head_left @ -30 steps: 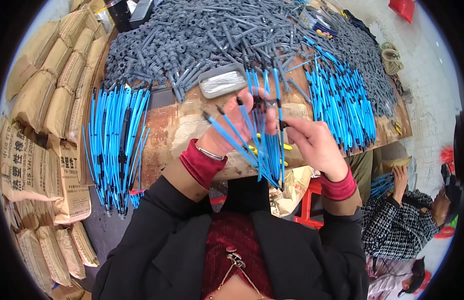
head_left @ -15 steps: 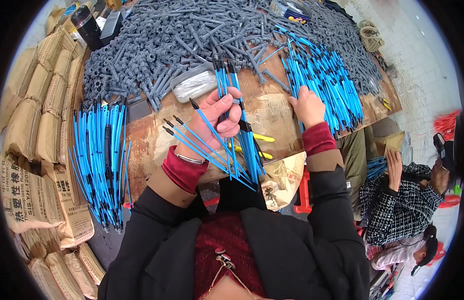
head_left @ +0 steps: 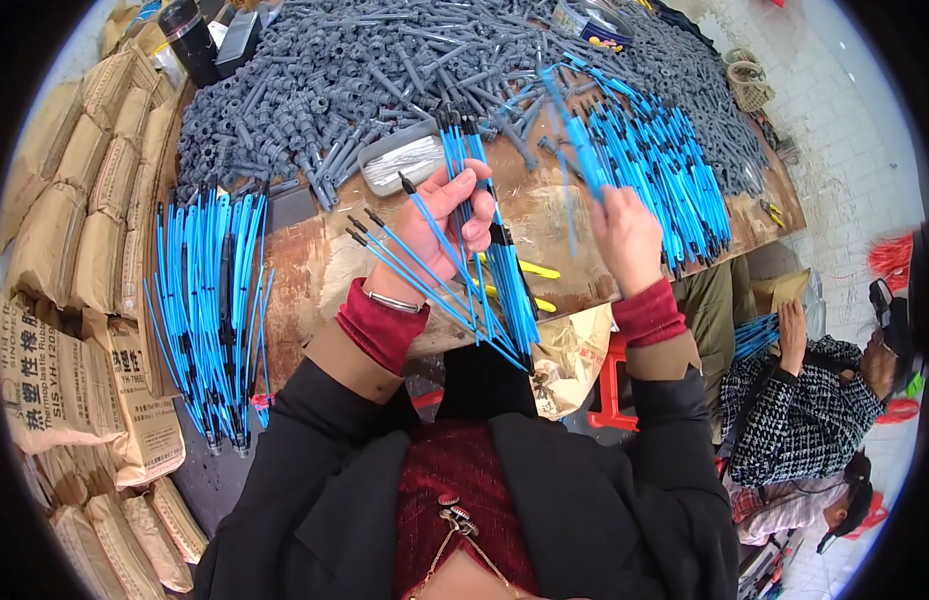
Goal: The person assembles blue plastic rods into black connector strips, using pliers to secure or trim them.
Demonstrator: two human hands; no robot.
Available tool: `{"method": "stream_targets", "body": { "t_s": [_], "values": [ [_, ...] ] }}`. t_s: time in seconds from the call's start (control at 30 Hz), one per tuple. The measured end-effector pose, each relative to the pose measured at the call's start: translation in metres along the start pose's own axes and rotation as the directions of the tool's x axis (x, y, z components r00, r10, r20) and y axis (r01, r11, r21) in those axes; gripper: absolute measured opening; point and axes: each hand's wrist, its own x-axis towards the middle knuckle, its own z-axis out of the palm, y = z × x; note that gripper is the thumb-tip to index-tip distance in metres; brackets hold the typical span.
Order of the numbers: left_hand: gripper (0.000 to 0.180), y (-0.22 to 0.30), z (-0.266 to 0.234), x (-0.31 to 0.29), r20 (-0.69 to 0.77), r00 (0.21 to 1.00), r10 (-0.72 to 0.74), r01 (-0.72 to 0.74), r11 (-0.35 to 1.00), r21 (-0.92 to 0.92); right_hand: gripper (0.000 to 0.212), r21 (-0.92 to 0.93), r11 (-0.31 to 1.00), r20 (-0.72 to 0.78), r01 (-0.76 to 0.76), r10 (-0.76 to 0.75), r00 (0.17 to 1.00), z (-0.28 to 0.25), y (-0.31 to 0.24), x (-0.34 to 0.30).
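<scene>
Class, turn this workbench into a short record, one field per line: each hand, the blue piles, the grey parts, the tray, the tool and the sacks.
Left hand: grips a bundle of black-tipped blue strips, some splayed leftward
Right hand: holds blurred blue material; number of pieces unclear
Left blue pile: at the table's left end
Right blue pile: beyond the right hand
Grey parts: heaped across the far side
Tray: holds thin white sticks
Yellow-handled tool: partly behind the bundle
Paper sacks: stacked at left
</scene>
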Motion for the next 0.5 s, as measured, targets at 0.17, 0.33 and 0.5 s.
{"method": "stream_targets", "body": {
  "t_s": [0.17,0.33,0.5],
  "values": [
    [0.017,0.008,0.000,0.000,-0.039,0.999,0.020,-0.021,1.000,-0.014,0.020,0.230,0.963,0.127,0.142,-0.174,0.977,0.002,-0.007,0.009],
    [0.017,0.008,-0.008,0.005,-0.072,0.997,0.039,-0.044,0.996,-0.078,0.025,0.472,0.875,0.055,0.109,-0.152,0.987,0.033,-0.024,0.071],
    [0.017,0.009,-0.005,0.003,-0.048,0.999,0.009,-0.013,0.996,-0.091,0.027,0.479,0.872,0.395,-0.100,-0.113,0.912,0.087,-0.040,0.100]
  ]
}}
